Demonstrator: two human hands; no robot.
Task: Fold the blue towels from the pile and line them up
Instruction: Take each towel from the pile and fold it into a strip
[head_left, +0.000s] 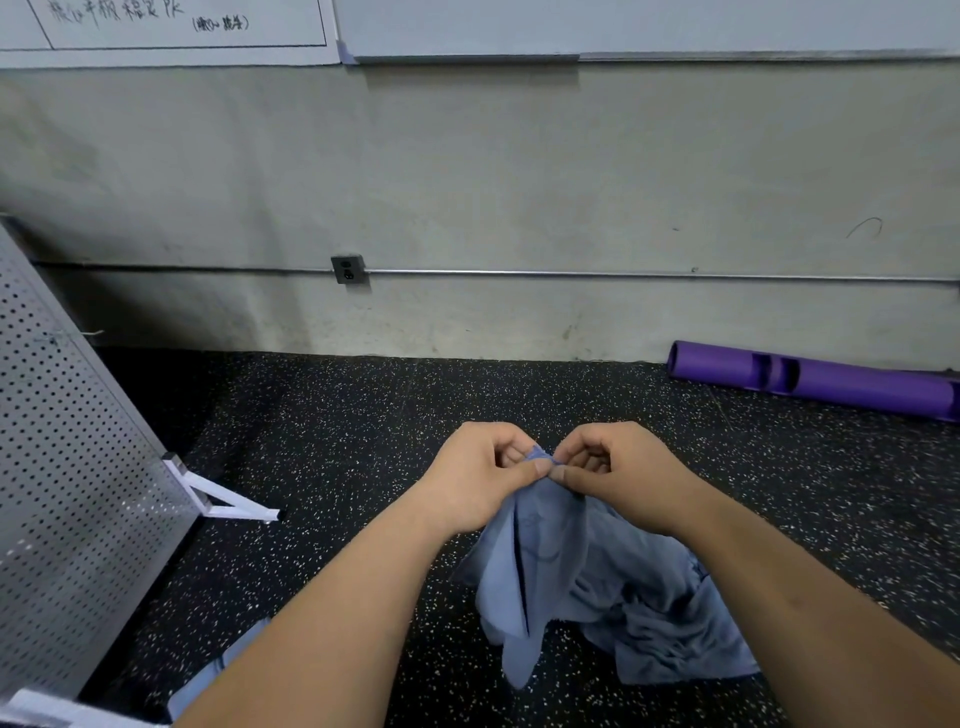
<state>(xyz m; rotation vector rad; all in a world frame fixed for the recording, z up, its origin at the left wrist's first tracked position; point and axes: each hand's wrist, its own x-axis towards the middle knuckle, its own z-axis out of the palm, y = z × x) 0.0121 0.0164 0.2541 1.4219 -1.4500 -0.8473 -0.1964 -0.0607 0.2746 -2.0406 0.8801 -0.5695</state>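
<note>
A blue towel (545, 551) hangs in front of me over the black speckled floor. My left hand (483, 475) and my right hand (608, 473) pinch its top edge side by side, thumbs almost touching. The cloth drapes down from my fingers in loose folds. Below it, a crumpled pile of blue towels (670, 639) lies on the floor under my right forearm. Another patch of blue cloth (218, 670) shows on the floor to the left of my left forearm.
A perforated grey metal panel (67, 493) leans at the left on a white bracket foot (228, 501). A purple tube (810, 379) lies along the wall at the right. The grey wall carries a conduit with an outlet (347, 269).
</note>
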